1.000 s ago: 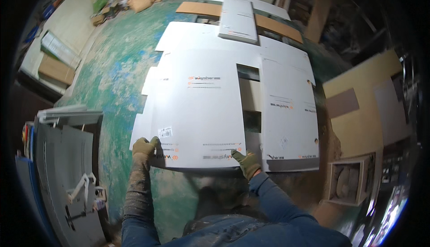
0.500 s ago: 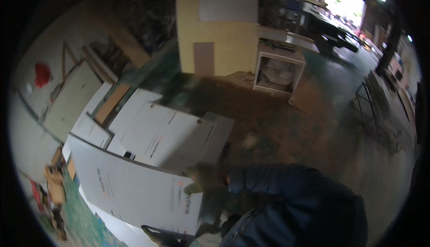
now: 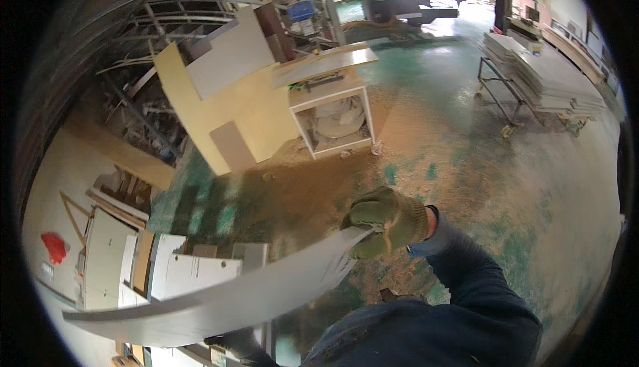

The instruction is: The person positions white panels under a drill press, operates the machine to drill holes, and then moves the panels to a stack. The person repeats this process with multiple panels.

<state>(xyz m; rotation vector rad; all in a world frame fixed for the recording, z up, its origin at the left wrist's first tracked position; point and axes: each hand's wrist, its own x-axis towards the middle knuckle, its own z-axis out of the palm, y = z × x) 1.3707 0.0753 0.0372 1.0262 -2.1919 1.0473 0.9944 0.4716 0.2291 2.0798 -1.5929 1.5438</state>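
1. Clamping around the end of a long white panel [image 3: 226, 307], the right hand [image 3: 386, 222] wears a green glove; its fingers are closed on the panel, on the near side of the box-shaped cabinet [image 3: 327, 97].
2. Touching the panel's lower edge, the left hand [image 3: 236, 346] is dark and partly hidden, farther from the cabinet than the right; I cannot tell how its fingers stand.
3. Tilted, the panel lies between the cabinet and the person, reaching well out to the cabinet's left.
4. Lying beyond the panel, left of the cabinet and nearer than it, other white sheets [image 3: 193, 270] show round holes.
5. Standing just left of the cabinet is a yellow board [image 3: 263, 117].
6. Resting on the cabinet's top is a loose flat board [image 3: 326, 64].
7. Sitting well to the cabinet's right is a stack of pale panels [image 3: 546, 77].
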